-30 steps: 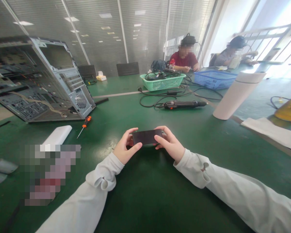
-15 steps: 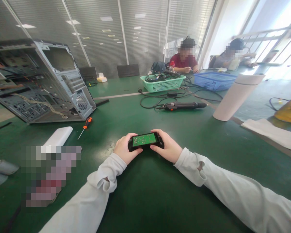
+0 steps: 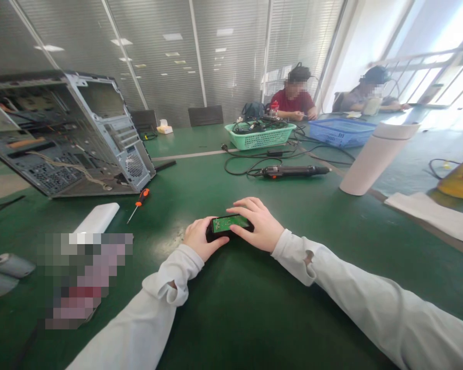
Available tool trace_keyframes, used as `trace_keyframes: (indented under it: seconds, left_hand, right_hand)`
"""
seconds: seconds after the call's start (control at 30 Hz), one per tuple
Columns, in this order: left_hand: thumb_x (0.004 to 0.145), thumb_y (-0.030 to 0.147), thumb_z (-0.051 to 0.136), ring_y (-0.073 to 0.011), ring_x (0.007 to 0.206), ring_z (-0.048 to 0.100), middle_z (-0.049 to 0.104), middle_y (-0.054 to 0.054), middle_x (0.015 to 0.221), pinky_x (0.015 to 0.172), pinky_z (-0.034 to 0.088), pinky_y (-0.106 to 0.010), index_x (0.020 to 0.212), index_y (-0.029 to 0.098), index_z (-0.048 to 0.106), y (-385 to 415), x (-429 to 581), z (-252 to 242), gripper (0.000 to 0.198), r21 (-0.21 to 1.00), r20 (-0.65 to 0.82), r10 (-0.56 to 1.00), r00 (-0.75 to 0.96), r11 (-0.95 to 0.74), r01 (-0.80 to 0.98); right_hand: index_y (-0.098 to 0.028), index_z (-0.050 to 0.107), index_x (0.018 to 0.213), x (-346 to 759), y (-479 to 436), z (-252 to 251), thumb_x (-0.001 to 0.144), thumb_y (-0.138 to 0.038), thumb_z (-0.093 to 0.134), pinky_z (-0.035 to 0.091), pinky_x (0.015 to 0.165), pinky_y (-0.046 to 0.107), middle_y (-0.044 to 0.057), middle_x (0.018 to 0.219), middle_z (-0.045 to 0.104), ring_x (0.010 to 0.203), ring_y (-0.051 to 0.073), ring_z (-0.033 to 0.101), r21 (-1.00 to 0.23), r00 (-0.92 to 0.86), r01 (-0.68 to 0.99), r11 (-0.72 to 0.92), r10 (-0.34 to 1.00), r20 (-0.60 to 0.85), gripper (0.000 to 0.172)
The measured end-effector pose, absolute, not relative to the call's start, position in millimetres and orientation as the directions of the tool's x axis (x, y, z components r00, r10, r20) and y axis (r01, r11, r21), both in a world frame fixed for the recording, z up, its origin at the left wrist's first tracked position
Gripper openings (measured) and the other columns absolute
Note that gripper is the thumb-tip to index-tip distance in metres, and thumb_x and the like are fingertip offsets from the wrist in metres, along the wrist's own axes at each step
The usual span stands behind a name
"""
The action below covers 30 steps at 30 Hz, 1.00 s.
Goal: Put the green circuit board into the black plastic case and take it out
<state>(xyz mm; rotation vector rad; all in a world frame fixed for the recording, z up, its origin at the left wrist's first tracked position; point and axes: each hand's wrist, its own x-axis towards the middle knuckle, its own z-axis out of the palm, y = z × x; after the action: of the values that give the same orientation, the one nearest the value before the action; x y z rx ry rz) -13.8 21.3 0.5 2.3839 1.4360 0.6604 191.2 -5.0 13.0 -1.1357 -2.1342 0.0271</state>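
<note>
A black case with a green circuit board [image 3: 224, 223] showing on its upper face is just above the green tabletop. My left hand [image 3: 199, 237] is closed round the left end of the case, thumb along its near side. Over the right end of the case, my right hand [image 3: 256, 222] has its fingers apart and stretched past the far edge. Its thumb lies over the board, hiding part of it. Whether those fingertips press on the case cannot be made out.
An open computer case [image 3: 96, 139] stands at left, an orange-handled screwdriver [image 3: 139, 203] before it. A white box [image 3: 98, 217] lies nearer. Beyond my hands are an electric screwdriver [image 3: 293, 171], a green basket [image 3: 262, 136] of cables, a blue basket [image 3: 341, 132] and a pale tumbler [image 3: 374, 162]. Two people sit behind.
My right hand has left its grip on the right end of the case and moved left over the board, fingers spreading. My left hand keeps its hold.
</note>
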Motion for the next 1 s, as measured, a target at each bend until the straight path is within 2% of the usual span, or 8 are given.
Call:
trace_keyframes:
  seconds: [0.13, 0.37, 0.53, 0.67, 0.77, 0.87, 0.93, 1.0]
  left_hand:
    - [0.068, 0.044, 0.069, -0.0306, 0.102, 0.060, 0.067, -0.010, 0.107, 0.089, 0.044, -0.046, 0.108, 0.020, 0.058, 21.1, -13.2, 0.9, 0.048, 0.463, 0.237, 0.884, 0.403, -0.467, 0.753]
    - [0.067, 0.044, 0.069, -0.0322, 0.103, 0.059, 0.066, -0.012, 0.107, 0.090, 0.043, -0.048, 0.113, 0.018, 0.056, 20.9, -13.8, 0.3, 0.054, 0.465, 0.215, 0.895, 0.390, -0.445, 0.765]
    - [0.070, 0.043, 0.068, -0.0318, 0.103, 0.059, 0.065, -0.013, 0.108, 0.090, 0.043, -0.048, 0.114, 0.017, 0.054, 21.3, -14.1, 0.5, 0.053, 0.456, 0.205, 0.895, 0.397, -0.446, 0.770]
    - [0.070, 0.042, 0.068, -0.0325, 0.103, 0.058, 0.065, -0.013, 0.106, 0.089, 0.044, -0.047, 0.111, 0.016, 0.056, 19.9, -12.8, 3.4, 0.050, 0.428, 0.183, 0.900, 0.394, -0.434, 0.793]
    - [0.071, 0.040, 0.068, -0.0321, 0.104, 0.058, 0.066, -0.012, 0.106, 0.090, 0.044, -0.047, 0.109, 0.017, 0.057, 17.8, -11.7, 6.8, 0.046, 0.405, 0.166, 0.902, 0.398, -0.430, 0.807]
    - [0.072, 0.037, 0.067, -0.0310, 0.105, 0.058, 0.066, -0.010, 0.108, 0.092, 0.043, -0.047, 0.112, 0.019, 0.057, 16.0, -10.8, 9.4, 0.046, 0.411, 0.164, 0.898, 0.408, -0.439, 0.799]
    - [0.071, 0.037, 0.068, -0.0308, 0.106, 0.057, 0.066, -0.010, 0.109, 0.093, 0.043, -0.047, 0.114, 0.020, 0.056, 15.7, -10.3, 9.5, 0.048, 0.415, 0.171, 0.899, 0.402, -0.436, 0.799]
    - [0.070, 0.036, 0.068, -0.0309, 0.106, 0.058, 0.066, -0.010, 0.108, 0.092, 0.043, -0.046, 0.112, 0.020, 0.057, 16.2, -10.0, 8.1, 0.047, 0.418, 0.172, 0.905, 0.390, -0.425, 0.803]
  right_hand:
    - [-0.018, 0.065, 0.107, 171.7, -2.1, 28.2, 0.085, -0.027, 0.071, 0.038, 0.096, 0.036, 0.005, 0.107, 0.054, 0.106, 0.021, 0.043, -0.331, -0.432, 0.714, 0.617, 0.760, 0.485, 0.025]
    - [-0.016, 0.062, 0.096, 154.6, 5.6, 45.8, 0.085, -0.026, 0.072, 0.040, 0.083, 0.030, 0.002, 0.096, 0.056, 0.094, 0.019, 0.048, -0.420, -0.435, 0.756, 0.501, 0.865, 0.250, 0.018]
    - [-0.013, 0.056, 0.098, 152.5, -1.7, 55.5, 0.090, -0.021, 0.065, 0.039, 0.079, 0.029, 0.004, 0.097, 0.056, 0.095, 0.019, 0.049, -0.350, -0.423, 0.802, 0.484, 0.874, 0.240, 0.014]
    - [-0.014, 0.050, 0.101, 158.0, -6.9, 65.7, 0.092, -0.017, 0.060, 0.038, 0.076, 0.026, 0.003, 0.099, 0.055, 0.092, 0.017, 0.051, -0.414, -0.376, 0.777, 0.474, 0.877, 0.298, 0.013]
    - [-0.014, 0.048, 0.099, 165.6, -5.2, 73.1, 0.091, -0.014, 0.059, 0.038, 0.077, 0.025, 0.001, 0.097, 0.055, 0.090, 0.015, 0.052, -0.530, -0.312, 0.676, 0.511, 0.851, 0.423, 0.013]
    - [-0.014, 0.047, 0.098, 167.8, -1.9, 77.6, 0.092, -0.015, 0.056, 0.041, 0.073, 0.022, 0.000, 0.093, 0.055, 0.082, 0.012, 0.053, -0.733, -0.171, 0.461, 0.500, 0.861, 0.479, 0.011]
    - [-0.013, 0.046, 0.095, 164.3, -2.7, 79.3, 0.094, -0.018, 0.053, 0.042, 0.067, 0.019, 0.000, 0.090, 0.056, 0.076, 0.010, 0.054, -0.889, -0.064, 0.244, 0.388, 0.921, 0.385, 0.008]
    - [-0.013, 0.045, 0.092, 158.0, -8.1, 80.9, 0.096, -0.019, 0.050, 0.043, 0.060, 0.017, 0.001, 0.084, 0.056, 0.069, 0.009, 0.054, -0.987, -0.012, 0.016, 0.161, 0.987, 0.161, 0.009]
